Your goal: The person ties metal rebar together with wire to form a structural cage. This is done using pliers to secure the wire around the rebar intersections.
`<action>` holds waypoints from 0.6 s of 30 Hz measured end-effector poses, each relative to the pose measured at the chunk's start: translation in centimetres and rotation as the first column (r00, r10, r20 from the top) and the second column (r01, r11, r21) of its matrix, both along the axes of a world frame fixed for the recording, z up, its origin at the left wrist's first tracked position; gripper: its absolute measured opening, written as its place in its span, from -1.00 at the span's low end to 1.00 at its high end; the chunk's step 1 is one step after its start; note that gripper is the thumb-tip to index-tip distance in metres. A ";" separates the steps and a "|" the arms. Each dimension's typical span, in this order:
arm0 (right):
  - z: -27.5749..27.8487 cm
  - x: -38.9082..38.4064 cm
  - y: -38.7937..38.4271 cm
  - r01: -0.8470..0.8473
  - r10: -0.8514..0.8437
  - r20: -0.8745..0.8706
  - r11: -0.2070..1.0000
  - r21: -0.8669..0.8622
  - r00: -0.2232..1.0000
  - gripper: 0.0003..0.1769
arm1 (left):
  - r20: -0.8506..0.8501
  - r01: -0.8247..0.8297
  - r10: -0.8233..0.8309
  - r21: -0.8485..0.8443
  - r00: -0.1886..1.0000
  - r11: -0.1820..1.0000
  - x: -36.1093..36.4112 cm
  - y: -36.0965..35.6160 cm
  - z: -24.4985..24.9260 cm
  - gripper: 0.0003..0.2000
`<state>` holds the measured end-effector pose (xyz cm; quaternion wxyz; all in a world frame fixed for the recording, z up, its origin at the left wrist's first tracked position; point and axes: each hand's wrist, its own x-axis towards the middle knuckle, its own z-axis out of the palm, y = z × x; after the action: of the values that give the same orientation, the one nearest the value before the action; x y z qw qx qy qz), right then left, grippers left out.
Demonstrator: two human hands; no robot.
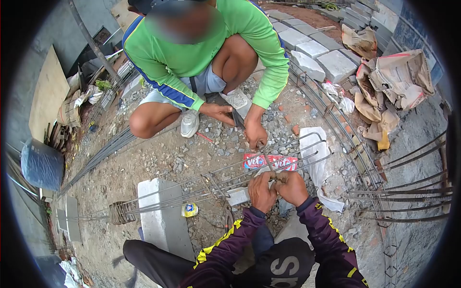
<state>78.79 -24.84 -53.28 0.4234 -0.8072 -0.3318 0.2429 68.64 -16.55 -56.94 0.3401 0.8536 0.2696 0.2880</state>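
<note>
My left hand [261, 192] is closed at the near side of a rebar cage, fingers around the lower end of a steel stirrup [269, 161]. Pressed close beside it, my right hand [291, 187] is pinched shut; what its fingertips hold is hidden. Long steel bars [192, 194] of the cage run leftward from my hands, their hooked ends [319, 139] to the right. Another stirrup [212, 185] crosses the bars left of my hands. Pincers [228, 220] lie on the ground below the bars. Opposite me, a co-worker's hand [255, 133] is near the stirrup's upper end.
A concrete block [163, 218] sits under the bars at left, near a stack of stirrups [120, 212]. Red-and-white wrappers [271, 162] and a white plastic sheet [314, 163] lie on gravel. A second rebar cage [357, 161] curves along the right, by protruding bars [413, 192].
</note>
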 end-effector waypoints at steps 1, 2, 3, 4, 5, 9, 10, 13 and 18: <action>-0.2 0.3 0.0 -0.008 0.008 -0.036 1.000 0.010 0.999 -0.71 | -0.005 0.003 -0.003 -0.006 1.000 1.000 0.0 0.1 -0.1 -0.72; -0.3 0.5 -0.1 -0.017 0.019 -0.074 1.000 0.018 0.997 -0.71 | -0.027 -0.010 0.010 -0.011 1.000 1.000 0.0 0.2 -0.2 -0.72; -0.4 0.7 -0.2 -0.027 0.029 -0.113 0.999 0.022 0.993 -0.71 | -0.031 -0.023 0.023 -0.027 0.999 0.999 0.0 0.2 -0.1 -0.73; -0.6 0.8 -0.3 -0.042 0.044 -0.092 0.999 0.027 0.995 -0.71 | -0.036 -0.033 0.031 -0.044 0.999 0.998 0.0 0.2 0.0 -0.75; -0.7 0.9 -0.3 -0.052 0.054 -0.069 0.998 0.030 0.996 -0.72 | -0.041 -0.037 0.035 -0.063 0.999 0.997 0.1 0.2 0.1 -0.76; -1.1 1.6 -0.3 -0.091 0.090 0.033 0.995 0.044 0.995 -0.73 | 0.009 -0.036 0.038 -0.127 0.999 0.991 0.3 0.5 -0.3 -0.78; -1.6 1.9 -0.3 -0.111 0.106 0.067 0.991 0.070 0.992 -0.74 | 0.005 -0.039 0.039 -0.109 0.999 0.993 0.6 0.6 -0.5 -0.78; 0.4 2.4 -0.6 -0.141 0.141 0.003 0.990 -0.006 0.990 -0.78 | 0.000 -0.049 0.050 -0.116 0.999 0.992 0.2 0.0 -0.3 -0.79; -1.5 4.1 -0.8 -0.270 0.282 0.118 0.956 -0.112 0.952 -0.76 | 0.037 -0.026 0.030 -0.105 0.999 0.994 0.1 -0.1 -1.0 -0.82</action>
<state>82.92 -25.60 -54.79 0.3237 -0.7863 -0.4571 0.2608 68.79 -16.61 -57.98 0.3855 0.8251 0.2894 0.2948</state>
